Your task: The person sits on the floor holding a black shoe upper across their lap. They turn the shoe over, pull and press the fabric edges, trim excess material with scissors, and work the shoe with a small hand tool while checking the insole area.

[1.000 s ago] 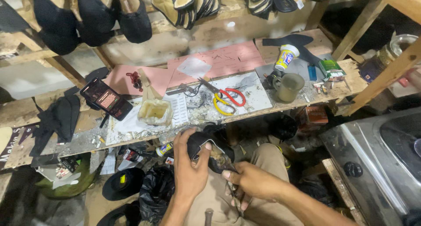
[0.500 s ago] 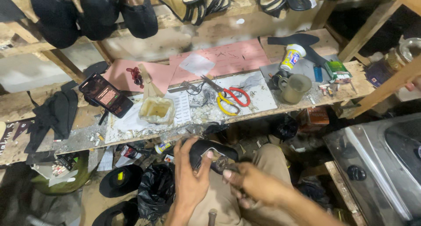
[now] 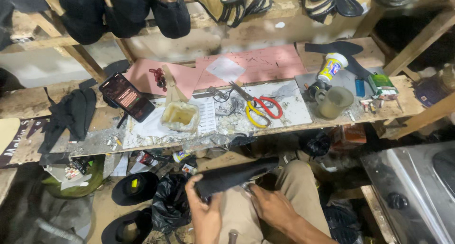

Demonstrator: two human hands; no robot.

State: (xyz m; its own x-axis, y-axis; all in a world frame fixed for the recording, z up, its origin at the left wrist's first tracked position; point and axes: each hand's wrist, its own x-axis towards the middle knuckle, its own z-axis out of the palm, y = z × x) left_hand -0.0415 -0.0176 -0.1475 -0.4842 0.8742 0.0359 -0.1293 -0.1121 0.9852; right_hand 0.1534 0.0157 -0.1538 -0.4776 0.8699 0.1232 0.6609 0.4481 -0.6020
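- Left hand: wrist cut off by the bottom edge; fingertips hidden behind the black piece.
- Right hand: fingertips hidden under the black piece; whatever they pinch is too small to tell.
- Shoes on the shelf: tops cut off by the top edge.
- Metal box: cut off at right.
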